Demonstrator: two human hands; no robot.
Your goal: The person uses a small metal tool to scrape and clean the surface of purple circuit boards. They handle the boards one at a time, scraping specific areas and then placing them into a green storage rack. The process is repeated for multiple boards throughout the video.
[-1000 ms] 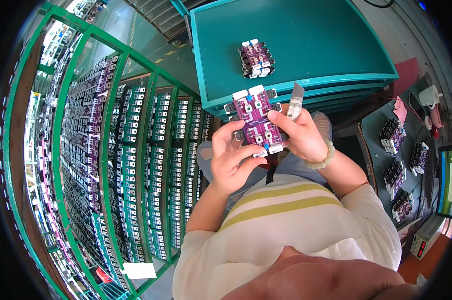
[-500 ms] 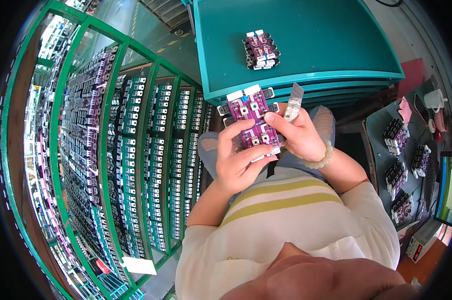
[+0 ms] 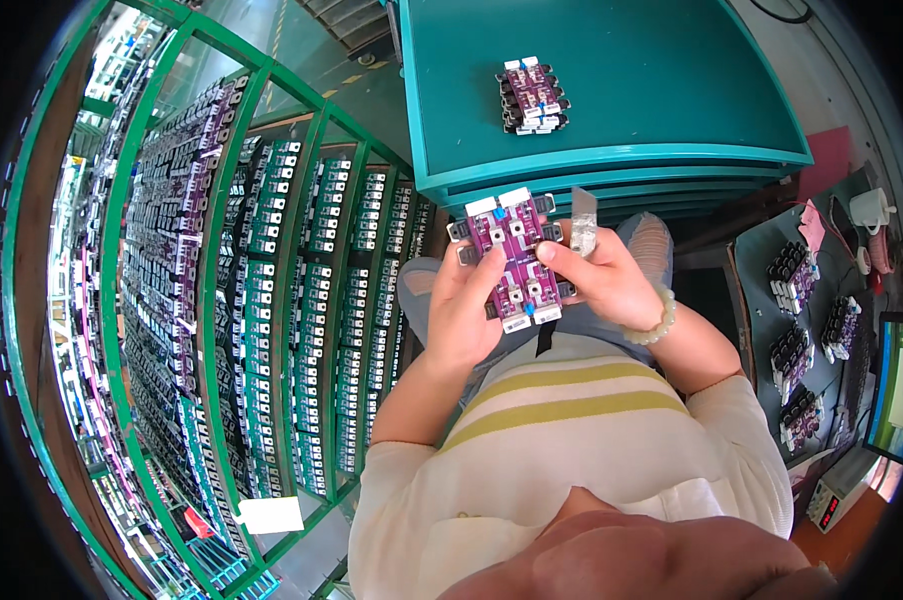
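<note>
Over my lap I hold a purple circuit board (image 3: 516, 262) with white connectors at both ends and black clip-like parts along its sides. My left hand (image 3: 459, 315) grips its left edge, thumb resting on the face and fingers hidden beneath. My right hand (image 3: 616, 285) is closed on the right edge with its thumb on the board. A short silvery strip (image 3: 583, 225) sticks up from behind the fingers of that hand; how it is held is hidden. Beyond the board, a stack of similar purple boards (image 3: 533, 95) lies on the teal tabletop (image 3: 661, 80).
At my left stands a green rack (image 3: 211, 300) packed with rows of boards. On the right, a dark side table (image 3: 756, 285) carries several more board stacks (image 3: 791, 275), a white mug (image 3: 869, 210) and a keyboard. A monitor (image 3: 896, 390) and a boxy instrument with a red display (image 3: 833, 500) sit nearby.
The left hand's fingers have come off the board's face and near end to its left edge, the thumb staying on top. The board now shows more fully, slightly lower and to the right.
</note>
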